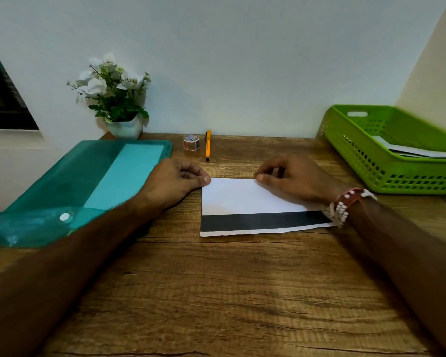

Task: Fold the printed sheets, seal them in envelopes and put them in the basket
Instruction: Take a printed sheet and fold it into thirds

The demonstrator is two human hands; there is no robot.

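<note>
**Head view, fold in progress.** A brown wood-grain table [216,292] fills the lower frame. At left lies a teal translucent plastic folder with a white snap button [70,186]. I cannot tell what it holds.

At the right edge stands a green perforated plastic basket [358,161], with flat white paper pieces [417,152] already inside. I take these for finished envelopes, though no seal is visible from here.

Centre frame, flat on the table, is the white printed sheet with a broad black band [242,197]. A plain white flap is folded over its far part, and the black band and a narrow white margin are exposed along the near edge.

The left hand [173,181] is at the sheet's far left corner. The right hand [299,176], with a red-and-white beaded wristband [348,202], is further along the same far edge. The hands are apart. Each has curled fingers with thumb and forefinger tips closed on that edge.

At the wall stand a white pot of white artificial flowers [113,99], an orange pen with a black tip [208,145] and a small patterned tape roll [191,143].

I judge one fold to be made on this sheet. Any further folding, the envelope, the sealing and the move to the basket remain, and no loose envelope is visible.
</note>
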